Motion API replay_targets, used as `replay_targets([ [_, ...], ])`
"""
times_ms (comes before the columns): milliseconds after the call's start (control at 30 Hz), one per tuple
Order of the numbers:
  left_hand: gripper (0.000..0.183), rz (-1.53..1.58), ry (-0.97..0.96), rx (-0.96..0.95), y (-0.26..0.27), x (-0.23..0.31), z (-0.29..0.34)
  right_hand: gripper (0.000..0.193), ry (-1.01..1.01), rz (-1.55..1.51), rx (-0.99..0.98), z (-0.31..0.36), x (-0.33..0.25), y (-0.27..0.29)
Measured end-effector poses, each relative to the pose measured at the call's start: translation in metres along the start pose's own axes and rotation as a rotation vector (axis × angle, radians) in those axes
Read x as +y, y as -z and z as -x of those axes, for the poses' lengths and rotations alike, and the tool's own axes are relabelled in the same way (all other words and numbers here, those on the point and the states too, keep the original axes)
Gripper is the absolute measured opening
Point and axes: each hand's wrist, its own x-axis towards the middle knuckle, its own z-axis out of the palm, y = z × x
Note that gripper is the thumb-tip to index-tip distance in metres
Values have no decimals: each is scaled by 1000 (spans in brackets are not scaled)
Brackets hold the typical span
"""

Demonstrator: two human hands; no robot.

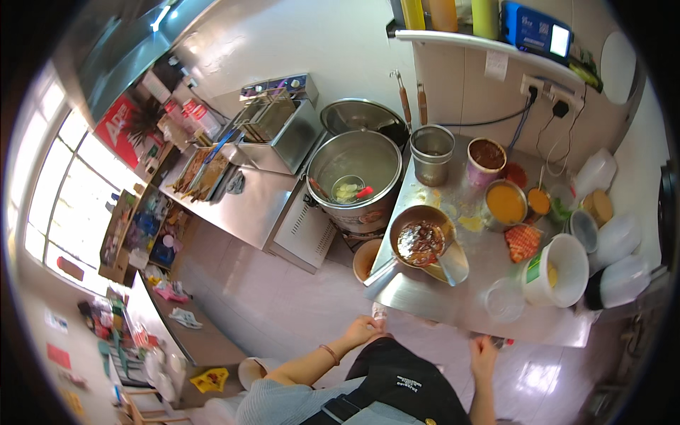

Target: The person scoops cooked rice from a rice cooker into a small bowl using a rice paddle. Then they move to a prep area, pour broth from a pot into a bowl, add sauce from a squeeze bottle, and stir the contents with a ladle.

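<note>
My left hand [363,330] is closed in front of the black apron [404,375]. A small whitish, reddish-marked thing [380,312] shows just beyond its fingers; I cannot tell whether they hold it. My right hand [484,353] is curled at the front edge of the steel table [453,301], beside a small dark and red thing [503,343]. What it grips is hidden. Nearest on the table is a metal pan [430,216] of dark red-brown sauce, with a metal scoop [448,265] resting in it.
A large steel pot [354,205] of cloudy liquid stands left of the table, a strainer [348,190] in it. Farther left is a fryer [280,138]. An orange-filled bowl [505,203], white bucket [555,270] and clear lid [504,299] occupy the table's right. Above runs a shelf [467,39].
</note>
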Motion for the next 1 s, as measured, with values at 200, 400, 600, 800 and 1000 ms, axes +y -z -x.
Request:
replay_targets([
  [200, 21, -66, -404, -332, -100, 116, 23, 24, -525, -209, -339, 130, 144, 13],
  [400, 25, -284, -600, -505, -85, 144, 24, 22, -541, -186, -356, 154, 111, -8],
  [600, 24, -143, -679, -208, 25, 49, 51, 20, -482, -142, -397, 168, 48, -96],
  [800, 22, -28, -179, 257, 188, -131, 130, 19, -254, -129, -464, 152, -44, -229],
  [1000, 23, 321, 71, 641, 357, -202, 178, 18, 350, 199, -764, 83, -199, -369],
])
